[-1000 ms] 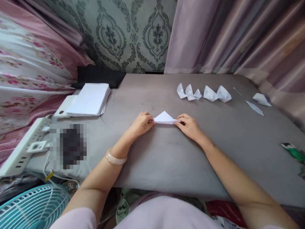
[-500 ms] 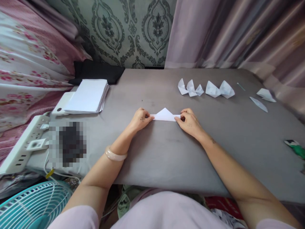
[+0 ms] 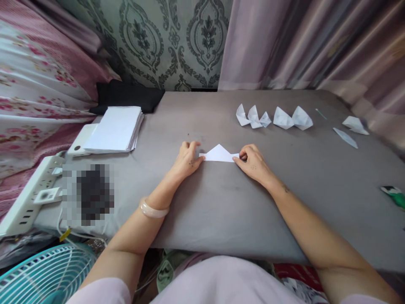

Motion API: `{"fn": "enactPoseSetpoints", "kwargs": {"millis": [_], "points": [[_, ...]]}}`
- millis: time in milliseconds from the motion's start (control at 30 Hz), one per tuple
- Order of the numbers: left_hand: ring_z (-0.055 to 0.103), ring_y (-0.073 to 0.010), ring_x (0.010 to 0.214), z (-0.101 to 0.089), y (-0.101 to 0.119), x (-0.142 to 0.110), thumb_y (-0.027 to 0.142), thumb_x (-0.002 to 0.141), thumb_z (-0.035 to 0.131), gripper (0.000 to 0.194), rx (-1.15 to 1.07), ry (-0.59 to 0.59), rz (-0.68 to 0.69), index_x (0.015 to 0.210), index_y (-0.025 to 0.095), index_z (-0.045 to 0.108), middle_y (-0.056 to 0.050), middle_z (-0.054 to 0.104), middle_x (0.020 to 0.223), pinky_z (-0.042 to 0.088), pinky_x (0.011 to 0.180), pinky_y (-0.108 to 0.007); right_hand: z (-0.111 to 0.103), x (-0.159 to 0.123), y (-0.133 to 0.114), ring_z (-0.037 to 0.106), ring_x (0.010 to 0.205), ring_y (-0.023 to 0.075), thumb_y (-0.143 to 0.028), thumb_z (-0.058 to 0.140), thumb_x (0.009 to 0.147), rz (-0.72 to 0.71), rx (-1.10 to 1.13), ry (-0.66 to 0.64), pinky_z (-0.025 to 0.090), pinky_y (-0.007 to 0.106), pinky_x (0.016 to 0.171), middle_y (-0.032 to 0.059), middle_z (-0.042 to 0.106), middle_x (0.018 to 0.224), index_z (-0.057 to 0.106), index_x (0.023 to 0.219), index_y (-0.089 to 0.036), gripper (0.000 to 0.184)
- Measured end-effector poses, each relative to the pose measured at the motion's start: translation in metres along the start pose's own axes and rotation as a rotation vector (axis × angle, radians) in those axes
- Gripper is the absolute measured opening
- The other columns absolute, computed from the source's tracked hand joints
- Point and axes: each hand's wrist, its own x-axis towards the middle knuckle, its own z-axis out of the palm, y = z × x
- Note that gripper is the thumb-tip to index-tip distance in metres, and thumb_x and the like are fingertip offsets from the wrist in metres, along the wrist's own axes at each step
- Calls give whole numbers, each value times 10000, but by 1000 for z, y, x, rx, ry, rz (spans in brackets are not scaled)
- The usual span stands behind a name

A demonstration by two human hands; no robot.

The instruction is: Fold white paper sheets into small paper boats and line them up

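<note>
A white paper folded into a low triangle (image 3: 219,153) lies flat on the grey table (image 3: 221,198), in the middle. My left hand (image 3: 186,160) presses its left corner with curled fingers. My right hand (image 3: 253,162) pinches its right corner between thumb and fingers. Both hands rest on the table top.
Several finished folded paper shapes (image 3: 274,118) sit in a row at the back right, with two more paper pieces (image 3: 349,131) further right. A stack of white sheets (image 3: 115,128) lies at the back left on a white device. A power strip (image 3: 28,194), a fan (image 3: 44,274) and a green object (image 3: 394,196) border the table.
The hands and the folded paper stay in the same place; my left fingers have shifted slightly at the left corner. The view has tilted a little.
</note>
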Motion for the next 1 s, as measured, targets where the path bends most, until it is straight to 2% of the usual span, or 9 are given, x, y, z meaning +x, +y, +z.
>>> {"fn": "enactPoseSetpoints", "kwargs": {"millis": [67, 167, 300, 433, 567, 667, 833, 1000], "points": [[467, -252, 1052, 2, 3, -2, 196, 862, 548, 522, 113, 21, 148, 1375, 212, 454, -145, 445, 1193, 414, 928, -439, -1, -1, 0, 582, 709, 150, -366, 651, 775, 5, -17, 15, 507, 346, 758, 56, 554, 956, 550, 846, -204, 204], [447, -259, 1053, 5, 9, -3, 81, 881, 411, 515, 285, -42, 342, 1336, 299, 516, -126, 452, 1241, 389, 916, -447, -2, -3, -2, 586, 728, 149, -331, 630, 807, -36, -28, -7, 510, 339, 758, 68, 547, 1038, 570, 1012, -208, 246], [450, -256, 1063, 5, 14, -3, 72, 877, 395, 469, 383, -152, 512, 1278, 238, 572, -122, 514, 1256, 393, 876, -388, -4, -5, -10, 597, 805, 174, -238, 519, 889, -185, -87, -81, 505, 348, 785, 81, 543, 1101, 590, 1167, -249, 287], [484, -260, 1056, 2, 19, -4, 133, 906, 403, 403, 399, -163, 547, 1263, 174, 586, -139, 577, 1198, 395, 835, -366, -4, -8, -15, 565, 958, 239, -144, 447, 911, -341, -239, -74, 476, 391, 846, 94, 579, 1058, 642, 1176, -264, 350], [532, -224, 958, 5, 20, 2, 319, 971, 395, 352, 317, -131, 543, 1160, 180, 657, -119, 612, 1100, 405, 826, -341, -1, -8, -12, 540, 929, 246, -102, 421, 908, -429, -309, -69, 469, 409, 845, 97, 607, 1069, 669, 1167, -261, 393], [544, -195, 931, 11, 15, 9, 372, 970, 424, 341, 241, -99, 537, 1080, 195, 694, -93, 624, 1057, 410, 847, -301, 2, -6, -7, 535, 957, 250, -94, 410, 904, -475, -299, -76, 470, 410, 858, 92, 624, 1129, 691, 1129, -248, 392], [560, -184, 911, 17, 10, 13, 386, 973, 422, 330, 275, -33, 551, 1054, 210, 689, -72, 640, 1020, 412, 808, -284, 2, -3, -6, 544, 988, 231, -71, 415, 860, -500, -219, -95, 464, 386, 907, 74, 639, 1121, 695, 1104, -236, 407], [577, -198, 852, 19, 16, 8, 331, 994, 352, 360, 481, 21, 638, 957, 160, 666, -85, 643, 902, 404, 751, -322, 3, 1, -8, 564, 963, 243, -186, 530, 812, -456, -215, -82, 463, 403, 906, 82, 641, 1086, 690, 1062, -207, 298]]}}
